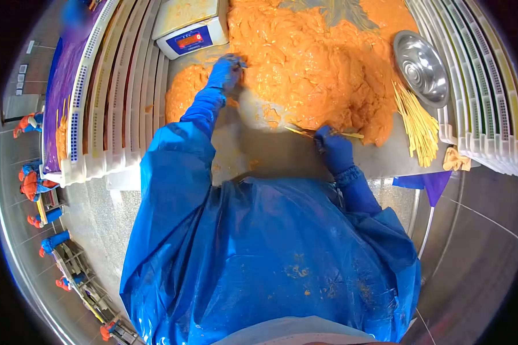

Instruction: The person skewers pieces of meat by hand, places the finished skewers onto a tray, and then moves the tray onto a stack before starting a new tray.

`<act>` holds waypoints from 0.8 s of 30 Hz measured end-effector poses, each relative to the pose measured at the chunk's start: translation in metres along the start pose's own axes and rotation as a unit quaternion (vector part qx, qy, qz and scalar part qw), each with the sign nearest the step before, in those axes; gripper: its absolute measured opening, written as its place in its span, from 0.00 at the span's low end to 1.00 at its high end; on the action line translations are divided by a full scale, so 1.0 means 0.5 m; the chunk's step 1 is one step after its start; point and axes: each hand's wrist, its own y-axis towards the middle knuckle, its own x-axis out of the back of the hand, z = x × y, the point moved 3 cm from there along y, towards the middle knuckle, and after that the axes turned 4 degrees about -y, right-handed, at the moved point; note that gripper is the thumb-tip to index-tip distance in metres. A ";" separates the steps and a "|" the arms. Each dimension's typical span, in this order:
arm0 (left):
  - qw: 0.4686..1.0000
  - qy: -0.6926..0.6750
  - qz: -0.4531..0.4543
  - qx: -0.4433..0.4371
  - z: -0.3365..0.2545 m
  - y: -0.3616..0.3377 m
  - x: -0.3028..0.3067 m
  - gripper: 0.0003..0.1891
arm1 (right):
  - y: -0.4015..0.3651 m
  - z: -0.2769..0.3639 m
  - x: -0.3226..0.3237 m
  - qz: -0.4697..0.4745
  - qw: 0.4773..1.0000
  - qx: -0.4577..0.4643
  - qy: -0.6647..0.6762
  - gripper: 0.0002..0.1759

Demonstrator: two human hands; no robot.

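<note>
So the right hand (335, 150), in a blue glove, is closed around a thin yellow stick (354, 135) at the lower edge of a big heap of orange meat (316, 63), with bits of the stick poking out on both sides of the fingers. The left hand (229, 70), gloved too, is up between the big heap and a smaller orange pile (185, 95), fingers bent toward the big one; can't tell if it's pinching anything, or how wide it's open. All that meat sits right on a metal tabletop (270, 152), kinda smeared with orange between the hands. Just above the left hand there's a scale (190, 39) with a red lit display, pretty much at the edge of the meat. Over on the right, a shiny metal bowl (421, 69) is near the heap, and a loose bundle of yellow sticks (417, 127) is fanned out below it, with a small tan lump (456, 160) just beside. Stacks of white trays (118, 86) stand on the left, and more light-coloured trays (482, 80) on the right. The person's got a blue apron (282, 247) on with a few orange specks, and a few people (33, 183) in blue and orange are off at the far left.
</note>
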 end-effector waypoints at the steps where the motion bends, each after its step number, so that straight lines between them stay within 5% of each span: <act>1: 0.995 -0.088 -0.035 0.033 0.056 -0.009 -0.011 0.12 | -0.006 -0.009 0.001 0.069 0.997 -0.037 -0.012 0.06; 3: 0.978 -0.188 -0.077 0.058 0.087 -0.031 -0.001 0.09 | -0.019 -0.021 0.012 0.033 0.994 -0.072 0.071 0.04; 6: 0.792 -0.545 -0.115 0.250 0.063 -0.078 0.050 0.09 | -0.031 -0.056 0.002 -0.011 0.968 -0.127 0.214 0.06; 9: 0.739 -0.619 -0.106 0.245 -0.070 -0.111 0.122 0.11 | -0.049 -0.096 -0.042 -0.019 0.951 -0.136 0.278 0.09; 10: 0.764 -0.584 -0.089 0.257 -0.084 -0.128 0.134 0.12 | -0.053 -0.102 -0.052 -0.026 0.951 -0.129 0.279 0.12; 13: 0.732 -0.613 -0.063 0.290 -0.152 -0.196 0.186 0.11 | -0.029 -0.076 -0.012 -0.006 0.943 -0.093 0.319 0.18; 15: 0.713 -0.653 -0.062 0.247 -0.138 -0.257 0.172 0.10 | -0.012 -0.048 0.033 0.086 0.903 -0.156 0.392 0.18; 16: 0.804 -0.531 -0.073 0.256 -0.108 -0.294 0.157 0.10 | -0.017 -0.037 0.035 0.167 0.846 -0.222 0.455 0.19; 17: 0.876 -0.397 -0.080 0.261 -0.083 -0.335 0.142 0.09 | -0.026 -0.034 0.030 0.179 0.845 -0.221 0.452 0.19; 19: 0.904 -0.308 -0.164 0.248 -0.096 -0.388 0.140 0.08 | -0.041 -0.032 0.017 0.166 0.857 -0.215 0.438 0.14; 21: 0.860 -0.357 -0.260 0.257 -0.174 -0.430 0.132 0.06 | -0.057 -0.023 -0.003 0.152 0.872 -0.221 0.409 0.14; 22: 0.927 -0.252 -0.241 0.140 -0.211 -0.441 0.117 0.05 | -0.057 -0.018 -0.016 0.134 0.887 -0.219 0.383 0.15; 23: 0.924 -0.330 -0.186 0.061 -0.215 -0.467 0.071 0.07 | -0.057 -0.013 -0.037 0.139 0.889 -0.214 0.380 0.15; 24: 0.975 -0.180 -0.122 0.035 -0.236 -0.468 0.063 0.09 | -0.045 0.003 -0.046 0.093 0.915 -0.139 0.368 0.15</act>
